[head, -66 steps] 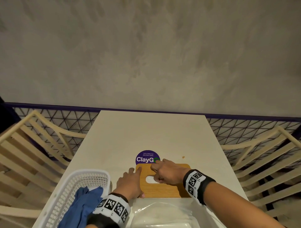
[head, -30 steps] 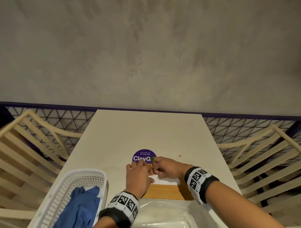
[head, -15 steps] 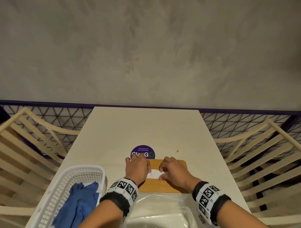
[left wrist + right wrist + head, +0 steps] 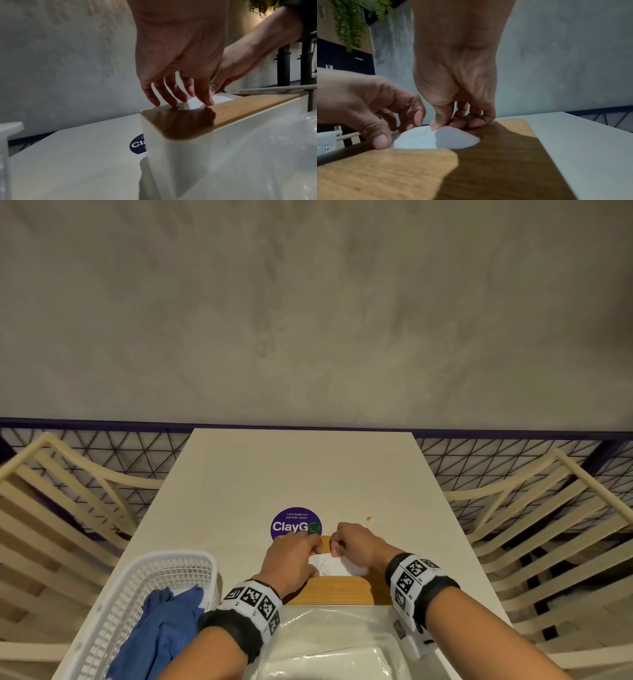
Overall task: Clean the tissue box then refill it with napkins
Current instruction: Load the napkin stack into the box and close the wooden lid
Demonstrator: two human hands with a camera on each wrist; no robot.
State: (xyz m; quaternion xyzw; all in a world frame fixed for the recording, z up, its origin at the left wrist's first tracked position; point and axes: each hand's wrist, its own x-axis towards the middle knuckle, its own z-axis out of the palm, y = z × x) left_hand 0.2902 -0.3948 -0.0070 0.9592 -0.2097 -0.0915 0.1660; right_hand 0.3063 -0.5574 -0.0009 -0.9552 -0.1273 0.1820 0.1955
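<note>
The tissue box (image 4: 337, 590), white with a wooden lid, stands on the table just behind the purple sticker. A white napkin (image 4: 337, 565) pokes up through the lid's slot. My left hand (image 4: 294, 559) rests on the left part of the lid, its straight fingers (image 4: 178, 102) touching the wood at the slot's edge. My right hand (image 4: 356, 544) is over the slot's far side. In the right wrist view its thumb and fingers (image 4: 443, 124) pinch the top of the napkin (image 4: 436, 138) beside the left hand (image 4: 368, 108).
A white basket (image 4: 164, 563) holding a blue cloth (image 4: 164, 628) stands at the near left. A clear plastic pack of napkins (image 4: 335, 645) lies in front of the box. Cream chairs flank the table (image 4: 301, 474); a wall stands behind it.
The napkin, flat in the slot 2.2 s ago, now stands up through it as a peak. My right hand went from poking the slot to pinching the napkin. The left hand stayed on the lid.
</note>
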